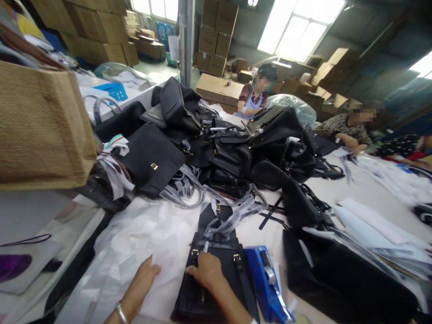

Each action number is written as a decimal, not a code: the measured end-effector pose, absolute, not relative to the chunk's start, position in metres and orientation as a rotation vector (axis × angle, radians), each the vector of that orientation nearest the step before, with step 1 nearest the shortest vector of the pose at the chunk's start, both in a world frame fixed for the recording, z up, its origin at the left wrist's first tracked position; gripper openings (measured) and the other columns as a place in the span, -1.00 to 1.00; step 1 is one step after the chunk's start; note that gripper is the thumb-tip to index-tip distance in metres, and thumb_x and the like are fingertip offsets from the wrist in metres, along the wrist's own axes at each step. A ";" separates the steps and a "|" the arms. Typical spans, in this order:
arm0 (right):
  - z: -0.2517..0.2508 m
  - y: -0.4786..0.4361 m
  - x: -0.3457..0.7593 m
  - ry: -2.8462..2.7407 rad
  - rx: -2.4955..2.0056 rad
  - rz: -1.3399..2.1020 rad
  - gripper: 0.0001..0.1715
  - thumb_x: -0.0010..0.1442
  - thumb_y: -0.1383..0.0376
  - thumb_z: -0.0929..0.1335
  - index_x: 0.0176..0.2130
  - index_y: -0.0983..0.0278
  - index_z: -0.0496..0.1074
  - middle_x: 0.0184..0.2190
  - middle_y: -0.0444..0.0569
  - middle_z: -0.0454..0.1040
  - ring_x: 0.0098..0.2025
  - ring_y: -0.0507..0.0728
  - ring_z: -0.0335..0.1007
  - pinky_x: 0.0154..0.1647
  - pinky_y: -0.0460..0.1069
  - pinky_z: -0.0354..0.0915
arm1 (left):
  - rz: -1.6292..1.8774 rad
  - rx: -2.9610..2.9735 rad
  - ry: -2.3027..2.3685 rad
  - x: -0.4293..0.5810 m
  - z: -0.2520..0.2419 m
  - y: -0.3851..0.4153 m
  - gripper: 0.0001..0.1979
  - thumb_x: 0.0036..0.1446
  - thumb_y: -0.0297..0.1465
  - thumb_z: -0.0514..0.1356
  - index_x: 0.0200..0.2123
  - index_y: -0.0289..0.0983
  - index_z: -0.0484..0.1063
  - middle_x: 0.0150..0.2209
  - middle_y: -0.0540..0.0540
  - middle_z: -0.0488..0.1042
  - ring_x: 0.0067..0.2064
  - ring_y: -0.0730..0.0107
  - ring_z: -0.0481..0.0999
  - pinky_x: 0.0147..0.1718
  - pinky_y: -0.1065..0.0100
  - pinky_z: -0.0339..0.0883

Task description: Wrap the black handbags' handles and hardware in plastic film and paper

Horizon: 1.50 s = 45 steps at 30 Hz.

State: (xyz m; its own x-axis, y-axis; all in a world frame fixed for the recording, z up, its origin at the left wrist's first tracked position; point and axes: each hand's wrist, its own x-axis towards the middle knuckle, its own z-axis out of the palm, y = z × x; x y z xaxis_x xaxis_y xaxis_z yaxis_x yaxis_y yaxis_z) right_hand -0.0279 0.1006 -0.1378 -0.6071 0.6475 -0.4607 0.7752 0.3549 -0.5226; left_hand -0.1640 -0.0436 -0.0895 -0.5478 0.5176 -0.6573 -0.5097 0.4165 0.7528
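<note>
A black backpack (182, 297) with gold buckles lies flat in front of me, its flap folded away from me and its straps in clear plastic wrap. My right hand (208, 269) is over its upper front, fingers curled beside the left buckle. A small white strip (206, 246) sticks out beyond those fingers; its hidden end seems to be in them. To the left, my left hand (143, 276) hovers over or touches thin white wrapping sheets (135, 238), thumb apart from the fingers. A blue tape dispenser (265, 279) stands right of the backpack.
Black bags (236, 155) are heaped across the table's middle. Another black bag (337, 270) lies at right, near stacked white sheets (381, 229). A burlap bag (43, 126) juts in at left. Two co-workers sit beyond the heap, with cardboard boxes (216, 33) behind.
</note>
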 end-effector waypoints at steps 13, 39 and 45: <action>-0.097 0.111 -0.010 2.038 1.158 -2.471 -0.62 0.11 0.16 0.33 -0.08 0.25 0.32 -0.53 -0.20 0.31 -0.45 0.03 0.28 -0.43 -0.11 0.14 | 1.373 0.070 1.341 -0.164 -0.089 -0.007 -0.63 -0.17 -0.60 0.08 -0.21 -0.33 0.44 -0.39 -0.02 0.56 -0.32 0.29 0.50 -0.25 0.34 0.32; -0.063 0.131 0.003 2.984 1.154 -1.435 -0.88 0.21 0.26 0.28 -0.34 0.19 0.40 -0.42 -0.12 0.46 -0.33 0.08 0.40 -0.29 -0.09 0.20 | 1.046 0.538 1.219 -0.146 -0.046 0.043 -0.41 -0.37 -0.62 0.01 -0.16 -0.28 0.49 -0.44 0.02 0.50 -0.45 0.38 0.36 -0.51 0.46 0.07; -0.070 0.137 0.006 2.928 1.263 -1.723 -0.94 0.10 0.31 0.36 -0.34 0.19 0.47 0.01 -0.02 0.36 0.07 0.17 0.26 0.06 0.00 0.15 | 1.056 0.485 1.102 -0.140 -0.048 0.043 -0.44 -0.33 -0.61 0.05 -0.16 -0.25 0.49 -0.40 0.01 0.50 -0.34 0.27 0.44 -0.39 0.40 0.22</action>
